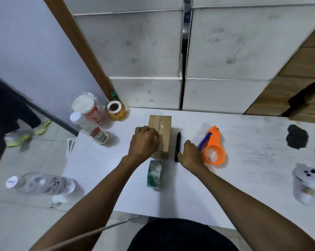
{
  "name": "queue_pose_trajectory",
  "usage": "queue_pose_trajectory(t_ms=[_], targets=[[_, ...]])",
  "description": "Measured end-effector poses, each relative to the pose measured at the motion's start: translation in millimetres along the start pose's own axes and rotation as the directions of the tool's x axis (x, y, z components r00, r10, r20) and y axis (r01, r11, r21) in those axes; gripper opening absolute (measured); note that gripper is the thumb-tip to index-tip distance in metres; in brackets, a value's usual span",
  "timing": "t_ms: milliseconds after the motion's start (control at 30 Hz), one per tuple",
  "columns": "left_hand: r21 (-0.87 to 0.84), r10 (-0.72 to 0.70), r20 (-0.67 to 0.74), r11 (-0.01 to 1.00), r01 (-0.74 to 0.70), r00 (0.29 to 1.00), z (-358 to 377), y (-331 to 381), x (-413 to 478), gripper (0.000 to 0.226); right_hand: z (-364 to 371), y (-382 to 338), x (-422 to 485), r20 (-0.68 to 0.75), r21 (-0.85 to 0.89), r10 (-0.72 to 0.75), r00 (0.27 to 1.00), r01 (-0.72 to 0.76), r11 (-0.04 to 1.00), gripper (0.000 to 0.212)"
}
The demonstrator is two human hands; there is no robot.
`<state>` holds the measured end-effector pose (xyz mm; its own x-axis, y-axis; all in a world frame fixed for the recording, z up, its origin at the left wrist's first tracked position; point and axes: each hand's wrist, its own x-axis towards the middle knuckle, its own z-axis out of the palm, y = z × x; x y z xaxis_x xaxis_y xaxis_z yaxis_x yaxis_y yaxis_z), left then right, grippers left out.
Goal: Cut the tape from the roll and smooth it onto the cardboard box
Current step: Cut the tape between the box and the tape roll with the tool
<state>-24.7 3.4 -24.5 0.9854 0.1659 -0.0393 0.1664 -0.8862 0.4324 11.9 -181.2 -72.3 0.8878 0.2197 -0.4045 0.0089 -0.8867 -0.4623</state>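
A small brown cardboard box (165,130) lies on the white table (234,178), with a strip of clear tape along its middle seam. My left hand (144,142) rests on the box's left half, fingers curled down onto it. My right hand (192,154) sits on the table to the right, its fingers bent, between a black knife (177,146) and an orange tape dispenser (213,148); whether it touches either I cannot tell. A green and white tape roll (154,174) stands on edge just in front of the box.
Two bottles (91,122) and a yellow label roll (115,110) stand at the table's back left corner. A water bottle (42,183) lies at the left. A black patch (297,136) and a small white object (306,183) are at the right. White boxes (225,51) are stacked behind.
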Motion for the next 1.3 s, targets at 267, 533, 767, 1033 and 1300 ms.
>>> queue_pose_trajectory(t_ms=[267, 533, 767, 1033, 1300], targets=[[-0.275, -0.165, 0.055, 0.946, 0.174, 0.985, 3, 0, -2, 0.016, 31, -13, 12, 0.000, -0.092, 0.104, 0.995, -0.104, 0.990, 0.036], [-0.360, -0.192, 0.072, 0.910, 0.205, 0.979, 2, -4, -1, 0.026, 20, -12, 8, 0.097, 0.182, 0.189, 0.977, -0.204, 0.962, 0.036], [-0.371, -0.143, 0.012, 0.918, 0.137, 0.990, 5, -16, -9, 0.021, -23, -38, -44, -0.141, 0.430, 0.004, 0.990, 0.058, 0.901, 0.025], [-0.388, -0.125, -0.155, 0.920, 0.056, 0.980, 5, -12, -29, 0.008, -49, -30, -85, -0.177, 0.609, -0.127, 0.976, 0.210, 0.765, 0.032], [-0.462, -0.138, -0.175, 0.886, 0.042, 0.975, 12, -4, -48, 0.007, -33, -9, -100, -0.163, 0.617, -0.114, 0.980, 0.191, 0.764, 0.036]])
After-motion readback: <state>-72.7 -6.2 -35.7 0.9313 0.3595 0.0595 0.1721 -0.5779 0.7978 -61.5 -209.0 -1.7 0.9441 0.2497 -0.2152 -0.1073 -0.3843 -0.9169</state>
